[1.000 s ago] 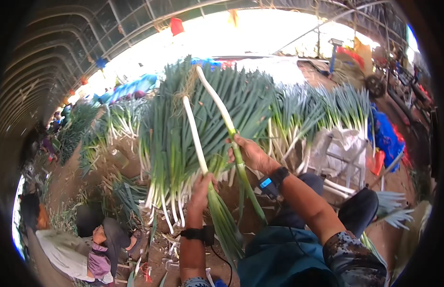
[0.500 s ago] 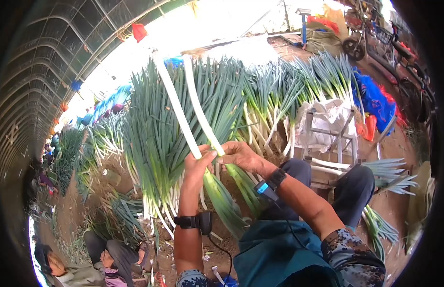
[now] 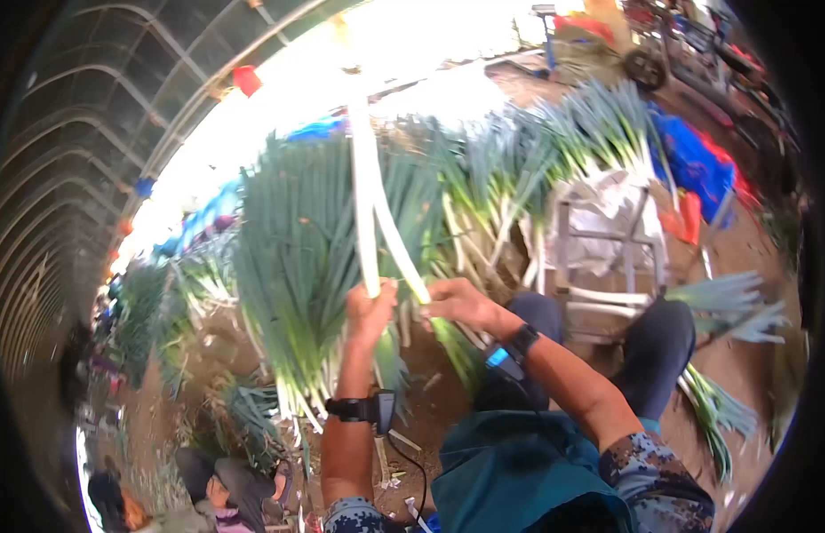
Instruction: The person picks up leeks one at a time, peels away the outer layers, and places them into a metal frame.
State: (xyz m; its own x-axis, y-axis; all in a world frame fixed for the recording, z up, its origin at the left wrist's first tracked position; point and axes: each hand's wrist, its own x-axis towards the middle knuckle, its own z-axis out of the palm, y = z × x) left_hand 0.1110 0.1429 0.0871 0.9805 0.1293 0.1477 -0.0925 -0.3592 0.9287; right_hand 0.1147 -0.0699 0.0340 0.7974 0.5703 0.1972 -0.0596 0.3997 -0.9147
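My left hand is closed around a long green onion, its white shank pointing up and away from me. In my right hand, fingers pinch a second green onion near where white turns to green. The two shanks cross or nearly meet at the far end, against bright light. Green leaves hang down below both hands. Just beyond my hands stands a large heap of green onions, leaves up and white ends down.
More green onions stand at the back right. A metal frame stool with a white sack is right of my knees, with onions lying across it. A blue bag and a parked bike are farther right. Another person sits at lower left.
The onion shanks have swung together; the left one is now more upright. My two hands have moved slightly apart and a little lower in view. The view has shifted and blurred.
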